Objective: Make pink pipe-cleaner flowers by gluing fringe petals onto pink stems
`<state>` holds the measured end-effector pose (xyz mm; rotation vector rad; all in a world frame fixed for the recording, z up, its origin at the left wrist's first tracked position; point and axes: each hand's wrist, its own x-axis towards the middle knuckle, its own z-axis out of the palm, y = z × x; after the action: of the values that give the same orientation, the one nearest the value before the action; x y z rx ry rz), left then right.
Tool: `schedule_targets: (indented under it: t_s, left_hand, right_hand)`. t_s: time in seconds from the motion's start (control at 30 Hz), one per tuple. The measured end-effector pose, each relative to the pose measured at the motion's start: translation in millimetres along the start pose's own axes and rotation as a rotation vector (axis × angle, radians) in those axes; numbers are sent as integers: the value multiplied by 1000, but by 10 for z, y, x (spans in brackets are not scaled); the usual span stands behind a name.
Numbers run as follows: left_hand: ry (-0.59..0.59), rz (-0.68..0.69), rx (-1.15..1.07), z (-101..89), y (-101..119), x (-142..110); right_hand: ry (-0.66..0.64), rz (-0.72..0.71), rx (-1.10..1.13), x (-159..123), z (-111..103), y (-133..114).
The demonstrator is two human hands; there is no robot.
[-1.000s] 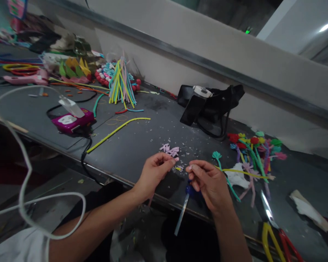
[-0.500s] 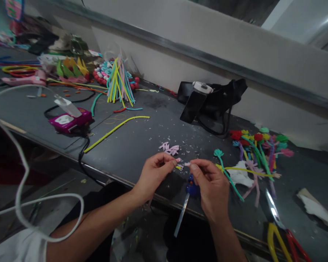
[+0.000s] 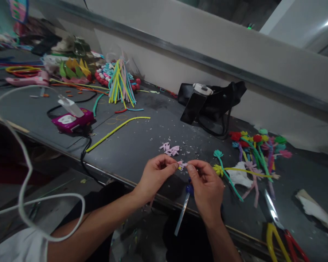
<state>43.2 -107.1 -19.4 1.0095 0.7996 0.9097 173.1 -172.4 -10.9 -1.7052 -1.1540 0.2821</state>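
Note:
My left hand (image 3: 154, 175) and my right hand (image 3: 206, 187) meet over the near edge of a dark table (image 3: 131, 142). Both pinch a small pink foam piece (image 3: 182, 165) between thumb and fingers. Under my right hand lies a blue-handled tool (image 3: 183, 207) with a pale shaft that sticks out past the table edge. A few pink foam cuttings (image 3: 169, 149) lie just beyond my hands. A teal foam flower on a stem (image 3: 224, 171) lies right of my right hand.
A heap of coloured foam flowers (image 3: 258, 149) lies at the right, with yellow- and red-handled scissors (image 3: 278, 233) nearer. A black bag with a phone (image 3: 207, 103) stands behind. At the left are a pink glue gun (image 3: 71, 118), a long yellow strip (image 3: 117, 128) and a bundle of coloured strips (image 3: 120, 82).
My two hands have come closer together, and both now pinch the small pink piece between them.

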Motion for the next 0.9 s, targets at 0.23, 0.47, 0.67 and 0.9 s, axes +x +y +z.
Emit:
schedule_targets:
  t_s: [0.23, 0.47, 0.67, 0.9]
  left_hand:
    - [-6, 19, 8, 6, -5, -14]
    - [-24, 26, 19, -6, -19, -13]
    - [-29, 25, 29, -13, -24, -8]
    - [-25, 32, 49, -15, -41, 2]
  right_hand:
    - [-5, -42, -38, 2, 4, 14]
    - [-4, -64, -71, 2, 15, 26]
    - [1, -78, -113, 3, 12, 12]
    - [10, -116, -144, -2, 29, 20]
